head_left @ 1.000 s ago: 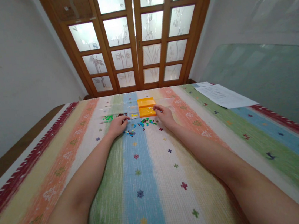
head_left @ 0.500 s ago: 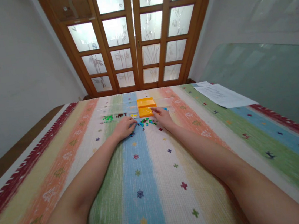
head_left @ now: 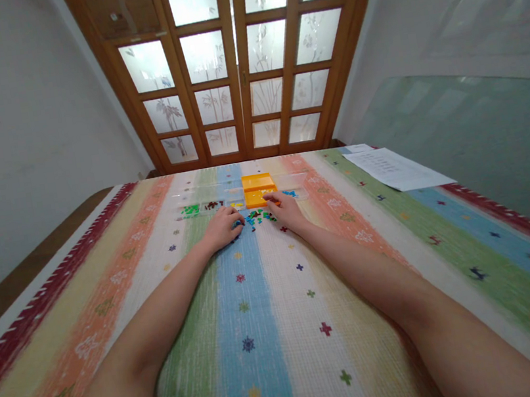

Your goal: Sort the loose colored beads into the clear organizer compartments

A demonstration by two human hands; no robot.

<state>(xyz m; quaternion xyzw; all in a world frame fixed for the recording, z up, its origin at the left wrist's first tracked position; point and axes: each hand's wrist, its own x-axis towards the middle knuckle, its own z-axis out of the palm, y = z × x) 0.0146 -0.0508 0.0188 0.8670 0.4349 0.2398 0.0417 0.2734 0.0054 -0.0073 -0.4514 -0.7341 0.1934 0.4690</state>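
A scatter of small coloured pieces, green, blue and dark red, lies on the striped cloth between my hands. My left hand rests at the left edge of this scatter, its fingers curled in towards the thumb; anything in them is too small to make out. Over the near right corner of an open orange box is my right hand, with fingers stretched forward and the thumb apart. I see nothing held in it. A few pale pieces lie in the box, which my right fingers partly cover.
A clear divided case stands behind my hands, with green pieces, dark brown pieces, yellow pieces and blue pieces in separate compartments. Paper sheets lie at the far right of the table. Wood-framed glass doors rise beyond.
My right hand has shifted slightly left across the front of the orange box, uncovering more blue pieces. My left fingers have curled in a little more beside the scatter.
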